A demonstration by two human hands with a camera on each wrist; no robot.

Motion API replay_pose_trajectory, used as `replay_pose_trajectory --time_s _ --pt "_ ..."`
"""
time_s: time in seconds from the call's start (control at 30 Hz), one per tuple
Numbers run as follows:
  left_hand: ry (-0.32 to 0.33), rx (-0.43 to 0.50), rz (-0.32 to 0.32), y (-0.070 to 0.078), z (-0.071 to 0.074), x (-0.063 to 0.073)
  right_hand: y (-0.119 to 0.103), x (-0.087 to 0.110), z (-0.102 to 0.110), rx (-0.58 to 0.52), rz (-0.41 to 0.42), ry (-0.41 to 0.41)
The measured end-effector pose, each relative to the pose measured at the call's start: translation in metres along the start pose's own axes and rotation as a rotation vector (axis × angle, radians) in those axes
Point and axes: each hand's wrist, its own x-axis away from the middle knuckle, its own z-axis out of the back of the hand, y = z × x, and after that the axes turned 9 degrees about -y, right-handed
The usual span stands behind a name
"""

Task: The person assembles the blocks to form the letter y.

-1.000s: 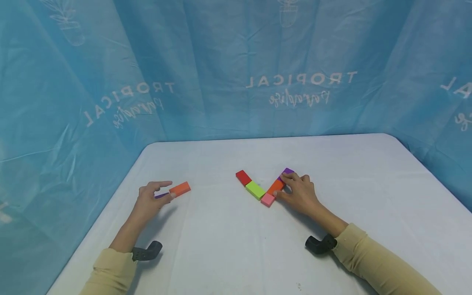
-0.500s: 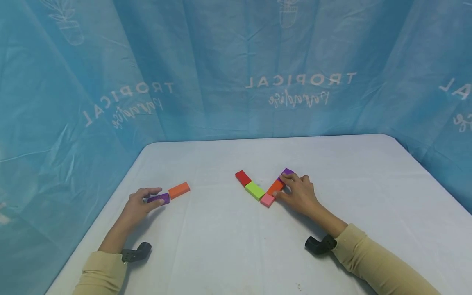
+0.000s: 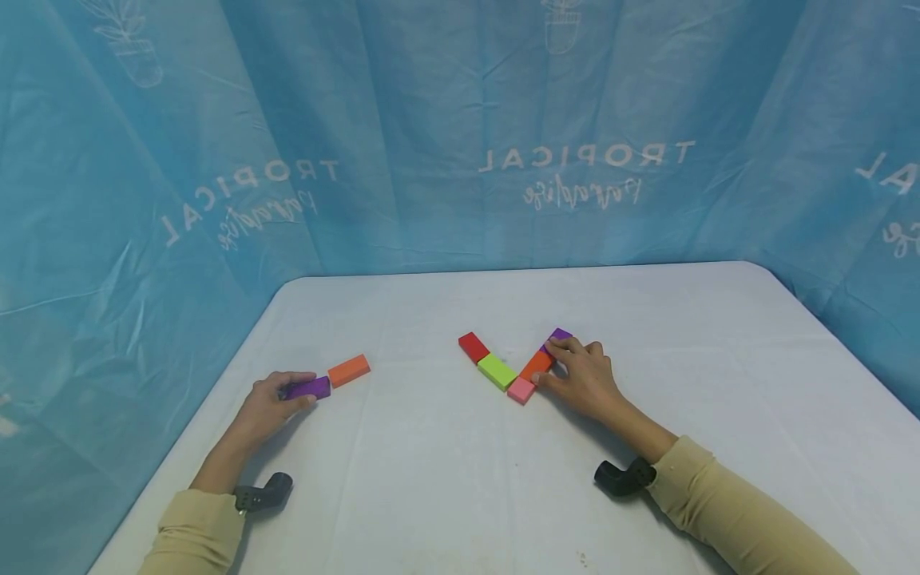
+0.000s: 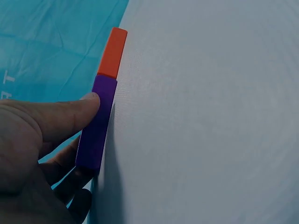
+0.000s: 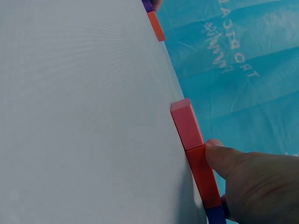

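"Where is the left hand (image 3: 264,407), and what does it have?"

"Near eight o'clock in the head view. It pinches a purple block (image 3: 309,389), thumb on the near side, fingers on the far side."

"Anything next to that?"

"An orange block (image 3: 349,370), at the purple one's two o'clock. They lie end to end, and in the left wrist view the ends look to be touching."

"And the right hand (image 3: 582,379)?"

"Near four o'clock. Its thumb rests at the near end of a second orange block (image 3: 535,367), and a bent finger is at a second purple block (image 3: 560,333). Thumb and finger stand apart; whether they grip or only press, I cannot tell."

"How do those blocks lie?"

"As one side of a V. A pink block (image 3: 521,391) is at the bottom; the second orange block runs from it toward one o'clock, with the second purple block beyond, end to end."

"The V's other side?"

"Toward ten o'clock from the pink one: a green block (image 3: 497,371), then a red block (image 3: 473,348) touching it."

"What is around them?"

"A white tablecloth (image 3: 431,479) underneath, and a blue curtain (image 3: 431,160) at twelve o'clock, its lettering reversed."
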Motion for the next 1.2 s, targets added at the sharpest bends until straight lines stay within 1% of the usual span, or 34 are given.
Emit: replay_pose_trajectory --time_s 0.17,0.33,0.57,0.7,0.87,1.03,1.2 --pt "0.003 -0.009 0.01 0.0 -0.001 -0.001 0.0 0.0 0.0 0.002 0.001 -0.002" --pt "0.021 -0.015 0.016 0.001 -0.001 0.0 0.0 0.0 0.0 0.003 0.008 0.001" --pt "0.064 -0.001 0.003 0.006 -0.001 0.007 0.0 0.0 0.001 0.005 0.003 -0.004" --pt "0.091 0.032 0.001 0.014 -0.003 0.012 0.0 0.001 0.001 0.01 -0.002 -0.003" --pt "0.12 0.076 0.013 0.027 -0.011 0.017 0.0 0.001 0.0 0.01 -0.002 -0.008" --pt "0.12 0.125 0.042 0.043 -0.023 0.026 0.001 0.0 0.0 0.006 0.007 0.0" --pt "0.117 0.18 0.044 0.055 -0.038 0.031 0.001 0.0 0.0 -0.003 0.011 0.004"
